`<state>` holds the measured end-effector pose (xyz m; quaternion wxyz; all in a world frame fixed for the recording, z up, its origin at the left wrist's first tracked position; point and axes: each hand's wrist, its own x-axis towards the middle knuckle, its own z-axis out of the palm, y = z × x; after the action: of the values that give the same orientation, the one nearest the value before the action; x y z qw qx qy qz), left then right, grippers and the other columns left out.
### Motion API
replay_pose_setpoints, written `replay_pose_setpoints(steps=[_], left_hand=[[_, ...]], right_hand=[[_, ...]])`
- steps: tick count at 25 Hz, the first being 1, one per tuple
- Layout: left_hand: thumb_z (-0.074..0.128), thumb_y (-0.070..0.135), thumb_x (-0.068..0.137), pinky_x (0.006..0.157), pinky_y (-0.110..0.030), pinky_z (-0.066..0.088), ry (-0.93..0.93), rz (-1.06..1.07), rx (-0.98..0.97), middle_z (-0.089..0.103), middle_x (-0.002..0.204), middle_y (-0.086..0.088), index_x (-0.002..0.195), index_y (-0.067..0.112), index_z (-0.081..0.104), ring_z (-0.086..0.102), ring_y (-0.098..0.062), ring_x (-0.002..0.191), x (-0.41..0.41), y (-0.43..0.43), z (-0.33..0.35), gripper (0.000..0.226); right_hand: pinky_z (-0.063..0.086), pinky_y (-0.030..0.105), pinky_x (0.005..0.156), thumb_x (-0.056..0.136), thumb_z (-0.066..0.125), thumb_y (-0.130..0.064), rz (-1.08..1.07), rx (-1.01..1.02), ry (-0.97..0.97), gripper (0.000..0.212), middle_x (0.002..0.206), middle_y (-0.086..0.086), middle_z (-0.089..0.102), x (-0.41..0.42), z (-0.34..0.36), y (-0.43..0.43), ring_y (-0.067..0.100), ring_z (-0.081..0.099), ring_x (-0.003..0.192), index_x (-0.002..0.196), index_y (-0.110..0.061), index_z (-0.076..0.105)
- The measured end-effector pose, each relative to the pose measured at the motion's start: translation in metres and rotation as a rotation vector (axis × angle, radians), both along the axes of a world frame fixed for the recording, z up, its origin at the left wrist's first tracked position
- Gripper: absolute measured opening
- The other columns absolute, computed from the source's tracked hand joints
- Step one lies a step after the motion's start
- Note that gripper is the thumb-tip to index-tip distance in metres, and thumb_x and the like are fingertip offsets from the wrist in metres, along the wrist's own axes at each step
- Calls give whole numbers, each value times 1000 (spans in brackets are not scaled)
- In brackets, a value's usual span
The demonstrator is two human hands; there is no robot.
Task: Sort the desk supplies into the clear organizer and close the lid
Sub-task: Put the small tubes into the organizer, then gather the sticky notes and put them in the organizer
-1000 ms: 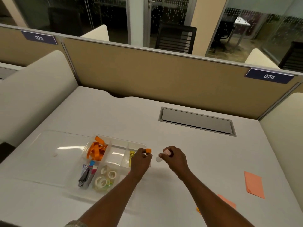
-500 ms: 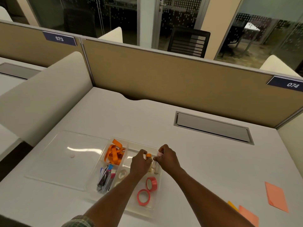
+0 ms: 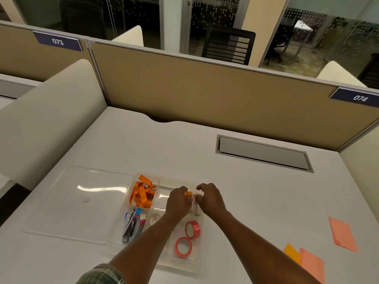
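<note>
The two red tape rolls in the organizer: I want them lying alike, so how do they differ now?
The far roll stands on its edge, outer band showing; the near roll lies almost flat, ring facing up. The far roll sits mid-compartment; the near roll is closer to the front wall. Both are red, in one compartment of the clear organizer.

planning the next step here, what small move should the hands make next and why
Probably release the small capped vials into the organizer's right rear compartment: the left hand and right hand hold them low inside it, behind the red tape rolls.
</note>
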<state>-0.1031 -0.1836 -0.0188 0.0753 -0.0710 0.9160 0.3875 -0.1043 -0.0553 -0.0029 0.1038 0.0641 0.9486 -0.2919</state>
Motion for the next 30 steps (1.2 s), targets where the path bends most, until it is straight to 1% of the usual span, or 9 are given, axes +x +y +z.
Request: replay_pose_setpoints(steps=[3,6,9,11,15,22,26,28,30], left_hand=[[68,34,86,76,-22,48,17,-12,-23,69,108,-4,111,13,66,65,-18,92,1,3,4,32],[67,37,84,73,-24,45,27,-51,1,68,96,-4,101,15,67,64,-19,90,3,13,10,27],[64,27,84,71,-24,43,41,-116,32,69,90,-4,93,15,69,64,-19,86,10,35,15,16],[64,24,82,73,-25,44,41,-156,29,68,88,-3,92,16,69,62,-16,82,18,55,16,14],[64,30,83,70,-27,45,-1,-260,9,66,82,1,89,18,68,59,-13,75,35,102,13,14],[65,36,81,71,-28,47,-82,-413,-37,65,83,2,85,21,67,60,-14,79,72,194,5,16],[66,36,82,72,-26,44,-102,-508,-63,64,85,2,92,20,67,61,-16,86,90,243,1,20],[68,40,82,74,-26,44,-110,-576,-98,63,92,0,101,20,64,62,-17,91,98,263,-4,28],[69,46,80,81,-30,47,-147,-680,-150,59,108,-3,116,21,57,59,-19,100,106,282,-10,44]], right_hand=[[46,28,83,91,64,-36,-5,-10,38,27,117,2,59,8,2,9,17,62,100,115,-23,64],[46,26,79,90,63,-45,-21,-28,60,29,112,-1,60,19,2,24,13,63,95,111,-25,65],[48,27,79,90,63,-43,-45,-23,68,27,113,-2,61,34,3,46,13,64,89,111,-25,65],[50,29,81,89,64,-40,-76,-29,76,27,113,-2,61,47,4,66,13,64,86,111,-25,65],[50,30,82,89,64,-37,-118,-39,77,27,112,-2,61,78,3,117,14,64,85,112,-24,64],[46,29,78,87,67,-32,-277,-35,58,24,106,3,62,137,-2,222,17,63,81,109,-21,66],[49,31,81,89,65,-31,-356,-7,22,25,108,4,62,164,-7,281,17,62,84,111,-19,65],[49,33,86,90,63,-32,-388,32,-23,28,114,6,61,176,-12,305,20,62,95,115,-20,62],[47,34,90,91,62,-34,-396,81,-112,37,123,8,56,186,-14,324,24,59,109,125,-21,56]])
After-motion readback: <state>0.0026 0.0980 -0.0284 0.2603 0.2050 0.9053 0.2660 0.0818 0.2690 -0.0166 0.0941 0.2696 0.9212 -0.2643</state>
